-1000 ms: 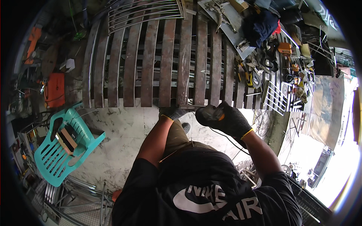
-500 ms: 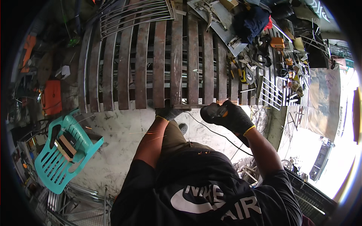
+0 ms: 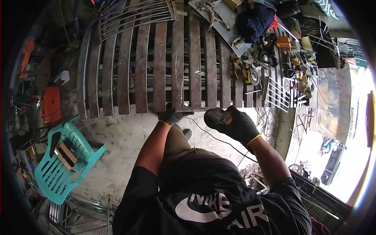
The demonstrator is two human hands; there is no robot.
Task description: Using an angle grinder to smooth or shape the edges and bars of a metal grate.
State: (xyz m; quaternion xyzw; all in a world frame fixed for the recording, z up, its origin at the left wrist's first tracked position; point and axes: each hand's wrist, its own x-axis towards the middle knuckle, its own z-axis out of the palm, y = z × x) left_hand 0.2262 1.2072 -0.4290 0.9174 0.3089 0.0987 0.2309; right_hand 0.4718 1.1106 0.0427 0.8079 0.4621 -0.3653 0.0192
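My right hand [image 3: 243, 128], in a dark glove with a yellow cuff, is closed round a dark angle grinder [image 3: 216, 117] at the near edge of the slatted steel bench [image 3: 159, 70]. A black power cord [image 3: 219, 138] runs below it. My left hand [image 3: 170, 117], gloved alike, grips the left end of a short flat metal bar [image 3: 192, 110] that lies along the bench's near edge. Its fingers are partly hidden. The grinder's head sits just right of the bar, and I cannot tell whether they touch.
Left of me, a green plastic chair [image 3: 88, 161] holds an open cardboard box [image 3: 65, 156]. On the bench lie a barred metal frame [image 3: 135, 19], a small grille [image 3: 277, 94], a tape measure [image 3: 252, 77], a dark blue cloth [image 3: 255, 23] and several tools. Metal stock crowds the floor at lower left.
The orange sparks seen earlier near the grinder and my left arm are gone. The whole view has shifted slightly. Both hands keep their grips, with the grinder still near the bar's right end.
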